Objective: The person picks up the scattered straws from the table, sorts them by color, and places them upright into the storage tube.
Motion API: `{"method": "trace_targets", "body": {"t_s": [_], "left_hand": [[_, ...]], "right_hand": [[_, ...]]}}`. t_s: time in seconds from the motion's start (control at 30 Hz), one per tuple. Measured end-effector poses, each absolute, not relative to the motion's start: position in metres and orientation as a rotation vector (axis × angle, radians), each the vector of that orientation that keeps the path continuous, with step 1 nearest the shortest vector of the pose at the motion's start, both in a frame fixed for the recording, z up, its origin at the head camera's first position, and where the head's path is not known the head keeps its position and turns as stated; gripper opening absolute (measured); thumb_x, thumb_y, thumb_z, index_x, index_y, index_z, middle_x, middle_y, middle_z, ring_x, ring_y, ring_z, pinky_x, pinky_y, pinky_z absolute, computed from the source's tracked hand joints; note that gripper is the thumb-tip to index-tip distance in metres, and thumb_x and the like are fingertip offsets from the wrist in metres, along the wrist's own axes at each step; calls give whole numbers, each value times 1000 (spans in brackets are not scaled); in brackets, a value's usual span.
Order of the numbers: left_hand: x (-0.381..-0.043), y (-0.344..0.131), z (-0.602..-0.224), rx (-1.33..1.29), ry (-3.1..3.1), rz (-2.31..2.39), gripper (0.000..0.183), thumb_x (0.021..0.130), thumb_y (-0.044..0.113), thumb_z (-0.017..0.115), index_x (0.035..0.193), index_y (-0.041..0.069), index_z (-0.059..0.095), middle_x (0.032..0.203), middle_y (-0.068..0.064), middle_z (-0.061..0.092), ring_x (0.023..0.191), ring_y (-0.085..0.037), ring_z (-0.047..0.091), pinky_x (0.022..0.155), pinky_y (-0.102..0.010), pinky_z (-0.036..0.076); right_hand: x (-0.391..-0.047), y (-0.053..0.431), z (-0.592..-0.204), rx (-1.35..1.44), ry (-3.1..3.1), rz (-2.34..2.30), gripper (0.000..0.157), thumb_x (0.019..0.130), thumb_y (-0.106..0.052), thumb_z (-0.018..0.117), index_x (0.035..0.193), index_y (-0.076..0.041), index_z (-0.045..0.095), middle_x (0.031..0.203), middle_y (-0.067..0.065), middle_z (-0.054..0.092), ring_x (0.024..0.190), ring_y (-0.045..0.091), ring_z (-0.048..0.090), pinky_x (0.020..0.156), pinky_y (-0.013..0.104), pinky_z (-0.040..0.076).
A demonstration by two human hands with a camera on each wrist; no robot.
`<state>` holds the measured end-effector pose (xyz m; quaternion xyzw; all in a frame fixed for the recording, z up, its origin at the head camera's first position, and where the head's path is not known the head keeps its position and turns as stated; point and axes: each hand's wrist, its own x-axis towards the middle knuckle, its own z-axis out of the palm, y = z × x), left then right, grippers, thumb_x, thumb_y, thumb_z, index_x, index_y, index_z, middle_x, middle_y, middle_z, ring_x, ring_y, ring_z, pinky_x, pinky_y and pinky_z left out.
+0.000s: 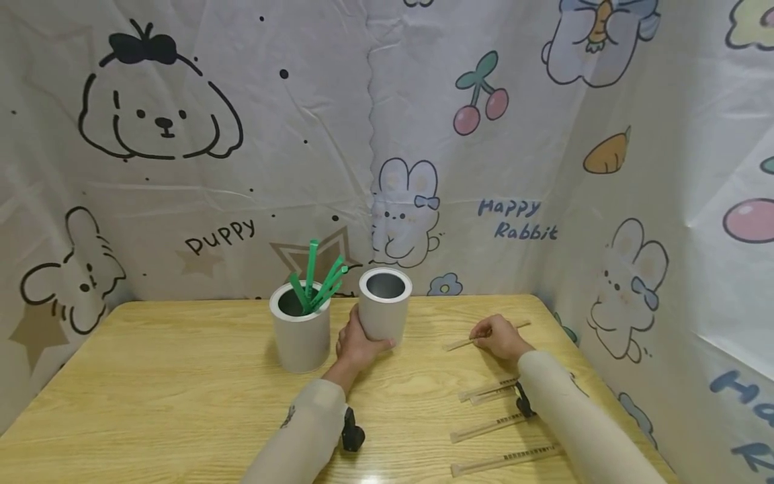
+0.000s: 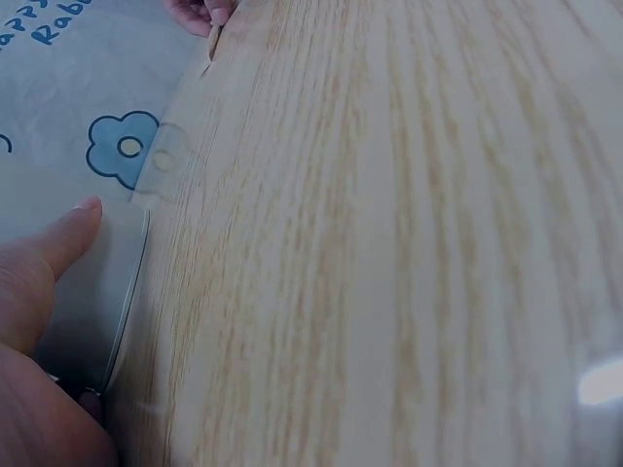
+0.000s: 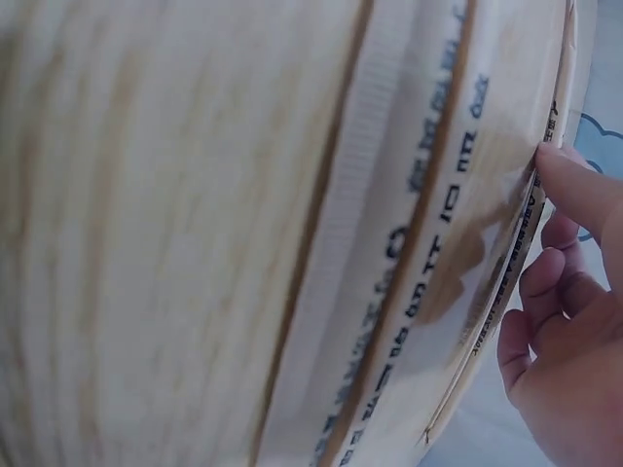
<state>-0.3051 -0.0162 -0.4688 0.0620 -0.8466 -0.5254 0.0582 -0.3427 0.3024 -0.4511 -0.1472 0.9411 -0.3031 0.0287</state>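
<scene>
My left hand (image 1: 359,346) grips a white cylindrical holder (image 1: 384,316) low on its side, thumb across the front. The holder stands upright, and its dark inside shows from above. In the left wrist view the thumb lies along the wall of the white holder (image 2: 83,292). Toward the back right, my right hand (image 1: 500,336) pinches a slim stick in a tan paper sleeve (image 1: 461,343). Up close, thumb and fingertips meet at the printed sleeve (image 3: 516,238), while the other fingers curl beneath.
Left of the held holder stands a second white holder (image 1: 302,346) with several green sticks (image 1: 312,272) leaning out. Several more paper-sleeved sticks (image 1: 490,427) lie on the wooden table (image 1: 181,403) near my right forearm. A printed cloth (image 1: 290,134) hangs behind the table.
</scene>
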Motion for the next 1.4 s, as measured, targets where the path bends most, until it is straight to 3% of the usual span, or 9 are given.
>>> {"method": "trace_targets", "body": {"t_s": [0.23,0.4,0.6,0.73,0.87,0.97,1.17,1.27,1.4], "left_hand": [[-304,-15,-468,190,-2554,-1613,111,70,20,92,159,16,24,152,-19,47,143,-43,35,117,-62,27],[-305,-15,-469,197,-2563,-1604,112,71,22,92,159,17,24,153,-18,47,144,-42,35,117,-61,27],[-309,-16,-470,196,-2580,-1609,114,71,23,92,160,18,22,155,-17,45,146,-41,34,119,-60,26],[-309,-16,-471,197,-2583,-1610,114,71,25,92,160,19,22,155,-17,45,146,-40,34,118,-60,26],[-308,-16,-471,205,-2585,-1603,114,70,25,93,160,20,23,154,-17,46,145,-41,35,117,-61,28],[-310,-15,-473,205,-2589,-1598,113,71,25,93,159,20,23,154,-17,47,144,-41,37,117,-60,29],[-315,-14,-477,212,-2579,-1600,114,69,24,94,159,22,24,152,-17,48,143,-41,38,117,-59,29],[-316,-14,-478,224,-2576,-1614,114,69,23,93,159,24,23,153,-15,48,144,-40,37,118,-58,27],[-315,-17,-477,214,-2575,-1606,113,69,23,93,159,21,24,152,-17,49,143,-41,38,117,-60,28]], "right_hand": [[-347,295,-431,-528,2886,-1136,12,94,-5,69,101,4,74,85,11,65,73,14,48,62,25,42],[-339,267,-377,-444,2688,-1638,21,99,-11,64,114,2,70,90,-5,65,81,7,54,75,20,49],[-321,216,-303,-444,1789,-2548,18,101,-11,60,92,-22,72,89,-11,65,83,6,55,85,21,44],[-316,186,-278,-514,1393,-2726,21,101,-14,58,90,-23,72,87,-7,62,80,8,53,83,25,41],[-322,165,-291,-387,1446,-2654,23,105,-13,51,93,-22,69,86,-7,61,80,8,53,83,24,42],[-329,165,-317,-209,1733,-2421,19,107,-15,49,118,-16,64,92,-7,57,79,6,52,80,22,44],[-333,223,-359,-133,2206,-1858,53,108,-26,48,155,-4,35,100,-6,48,77,4,49,74,19,44],[-328,267,-370,-248,2326,-1637,57,107,-32,52,155,-6,36,118,1,51,95,9,53,88,23,47],[-314,319,-385,-377,2400,-1445,59,104,-33,56,152,-3,40,152,21,43,135,33,48,116,49,39]]}}
